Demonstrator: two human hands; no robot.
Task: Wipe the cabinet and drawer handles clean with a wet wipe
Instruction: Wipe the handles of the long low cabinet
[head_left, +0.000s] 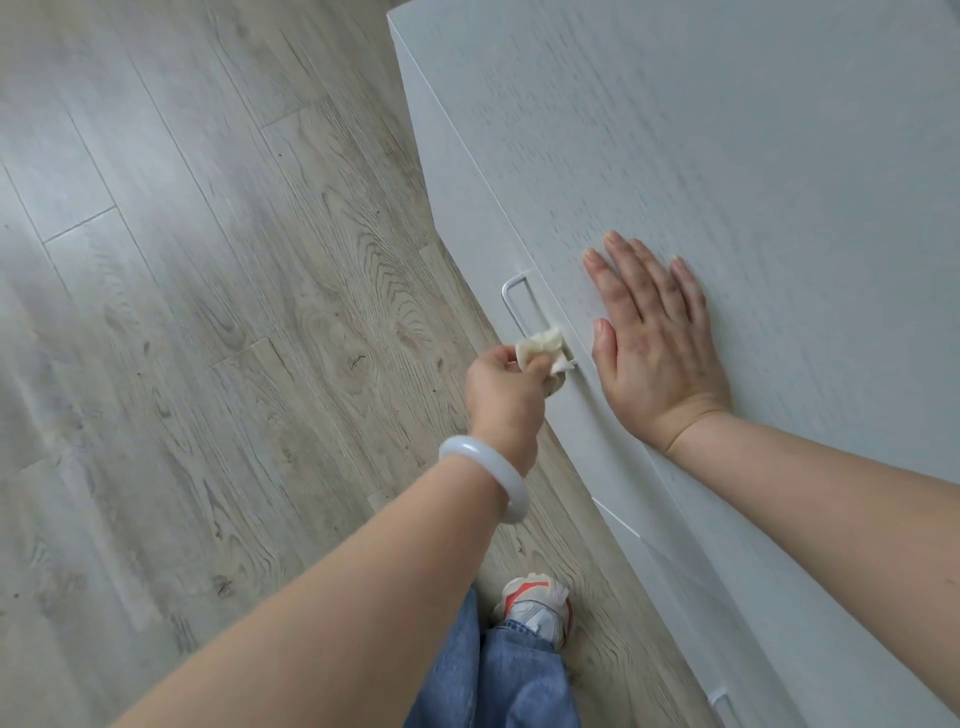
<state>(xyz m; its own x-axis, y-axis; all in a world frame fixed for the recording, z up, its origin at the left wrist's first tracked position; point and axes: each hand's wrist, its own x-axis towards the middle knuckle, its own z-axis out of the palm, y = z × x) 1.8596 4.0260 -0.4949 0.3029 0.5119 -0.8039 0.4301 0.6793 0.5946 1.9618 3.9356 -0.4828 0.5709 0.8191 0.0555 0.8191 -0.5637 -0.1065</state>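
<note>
Two bare forearms enter from the bottom edge of the head view, nearest the camera. Left forearm: rises from the lower left toward the centre, with a pale white bangle (485, 475) on the wrist. Left hand (501, 392): fingers curled round a crumpled white wet wipe (540, 349), pinching it and holding it against the near end of a slim white bar handle (514, 304). Handle: fixed to the front face of a white wood-grain cabinet (753, 156), just left of centre; its far end bends in a rounded corner back to the panel, and its near end is covered by the wipe. Right forearm: comes in from the right edge. Right hand (654, 343): spread flat, palm down, fingers straight and slightly apart, pressed on the top surface of the cabinet just beside the handle, to the right of the wipe. Cabinet: fills the upper right and runs diagonally to the lower right corner, where part of a second handle (722, 701) shows at the bottom edge. Floor (182, 260): grey-brown wood-look planks across the left half. Bottom centre: a blue denim trouser leg (514, 680) and a white sneaker with red trim (537, 605), standing on the floor close to the cabinet front.
</note>
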